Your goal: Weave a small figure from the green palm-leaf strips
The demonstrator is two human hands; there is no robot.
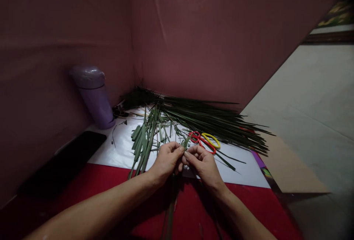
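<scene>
My left hand (167, 158) and my right hand (204, 163) meet over the front edge of a white sheet (235, 166). Thumb and fingers of each pinch a green leaf strip (187, 142), whose tip pokes up between them. Long leaf strips (172, 210) hang below my hands toward the red surface; the fingers hide where they join. Just beyond my right hand lie scissors (201, 142) with red and yellow handles. Left of my left hand is a bunch of cut and folded green leaf strips (143, 140).
A large bundle of long dark green leaves (210, 116) stretches along the back to the right. On the left stand a purple tumbler (98, 103) and a flat black object (80, 151). Red cloth (116, 192) covers the front. Pink walls (193, 48) enclose the back and left.
</scene>
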